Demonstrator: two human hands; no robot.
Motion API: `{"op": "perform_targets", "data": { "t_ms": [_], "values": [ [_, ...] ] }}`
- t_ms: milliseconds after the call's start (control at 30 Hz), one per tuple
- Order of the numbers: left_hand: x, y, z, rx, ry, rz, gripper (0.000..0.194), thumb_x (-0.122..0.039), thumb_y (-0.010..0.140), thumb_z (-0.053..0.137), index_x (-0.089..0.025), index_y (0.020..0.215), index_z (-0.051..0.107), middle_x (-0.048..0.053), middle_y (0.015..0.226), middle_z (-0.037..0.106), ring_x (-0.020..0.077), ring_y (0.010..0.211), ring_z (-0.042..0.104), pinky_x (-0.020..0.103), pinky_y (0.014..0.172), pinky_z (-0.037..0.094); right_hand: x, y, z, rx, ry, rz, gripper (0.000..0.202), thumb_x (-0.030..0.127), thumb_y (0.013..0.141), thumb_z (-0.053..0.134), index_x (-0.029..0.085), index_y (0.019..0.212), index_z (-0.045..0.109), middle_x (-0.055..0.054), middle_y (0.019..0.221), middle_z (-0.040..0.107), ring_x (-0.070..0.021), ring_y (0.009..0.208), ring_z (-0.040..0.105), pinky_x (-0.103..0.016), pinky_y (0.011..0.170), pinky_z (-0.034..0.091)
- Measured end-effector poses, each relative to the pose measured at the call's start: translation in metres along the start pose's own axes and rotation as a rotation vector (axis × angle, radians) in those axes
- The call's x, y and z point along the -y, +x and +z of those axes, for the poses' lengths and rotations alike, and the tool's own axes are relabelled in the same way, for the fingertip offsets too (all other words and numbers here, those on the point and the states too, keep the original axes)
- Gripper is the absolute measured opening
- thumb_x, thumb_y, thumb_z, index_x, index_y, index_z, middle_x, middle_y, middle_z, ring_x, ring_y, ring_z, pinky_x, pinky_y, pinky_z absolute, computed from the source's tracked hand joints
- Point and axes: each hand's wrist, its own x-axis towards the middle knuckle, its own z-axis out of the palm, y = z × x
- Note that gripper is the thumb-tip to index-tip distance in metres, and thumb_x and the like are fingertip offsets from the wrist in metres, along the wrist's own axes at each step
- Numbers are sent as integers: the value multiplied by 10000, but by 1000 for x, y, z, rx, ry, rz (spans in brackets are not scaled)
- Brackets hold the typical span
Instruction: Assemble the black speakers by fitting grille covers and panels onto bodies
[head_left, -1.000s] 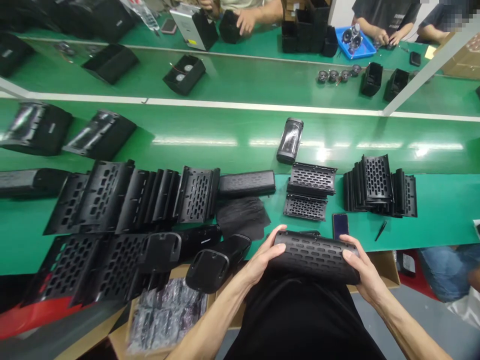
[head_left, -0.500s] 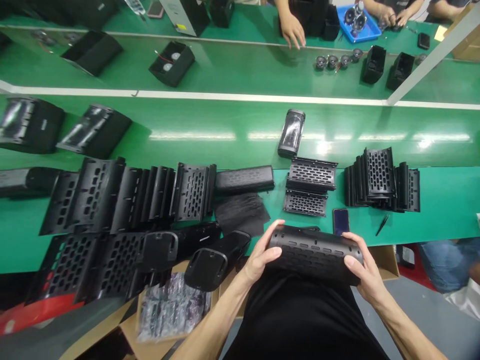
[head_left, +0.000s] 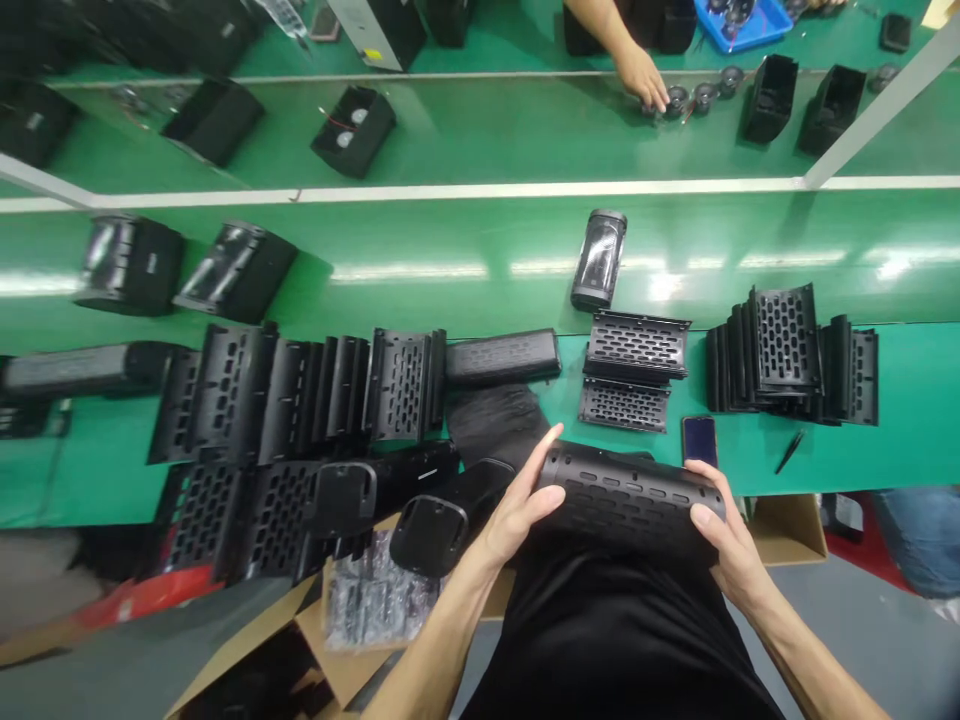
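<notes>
A black slotted speaker housing (head_left: 626,498) is held lengthwise over my lap, at the table's front edge. My left hand (head_left: 521,505) grips its left end, thumb on top. On its right end my right hand (head_left: 724,525) has a similar grip, thumb on the near face. Just beyond it lie a phone (head_left: 700,441) and two stacked perforated panels (head_left: 637,347). A black cloth (head_left: 496,420) is to the left, beside two rounded black housings (head_left: 429,535). The underside of the held housing is hidden.
Perforated panels stand in rows at left (head_left: 232,385) and right (head_left: 784,340). A dark pen (head_left: 789,452) lies near the right stack. Beyond the conveyor (head_left: 480,230), a person's hand (head_left: 641,78) touches small round drivers. Open cartons (head_left: 352,650) are below the table.
The view has shifted slightly, so near objects sit further right. The other person's hand has moved right onto the small drivers. My hands keep the same hold on the housing.
</notes>
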Motion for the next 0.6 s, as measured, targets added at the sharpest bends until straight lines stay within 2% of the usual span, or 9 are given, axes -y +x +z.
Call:
{"op": "perform_targets", "data": {
  "t_ms": [167,367,600],
  "values": [
    [-8,0,-3,-109,-70,-42,874,-572,801,752,-269,1568,464,65,1592,529,412,1523,370,544,1277,236,-15,7,8,55,-35,-17,595,576,884,707,354,1403,518,-61,1419,574,-326,1302,559,-486,1141,416],
    [-13,-2,-3,-201,-167,-84,945,-567,773,789,-233,1584,437,96,1406,688,378,1380,562,488,1206,385,-23,15,17,120,-75,-65,604,567,902,697,371,1435,491,-50,1490,500,-317,1368,479,-446,1134,406],
    [-7,4,-8,-193,-182,-63,994,-582,774,786,-225,1609,382,106,1456,650,371,1423,520,485,1231,350,-18,22,20,149,-87,-88,625,549,912,696,357,1457,458,-50,1480,504,-294,1317,523,-385,1067,465]
  ]
}}
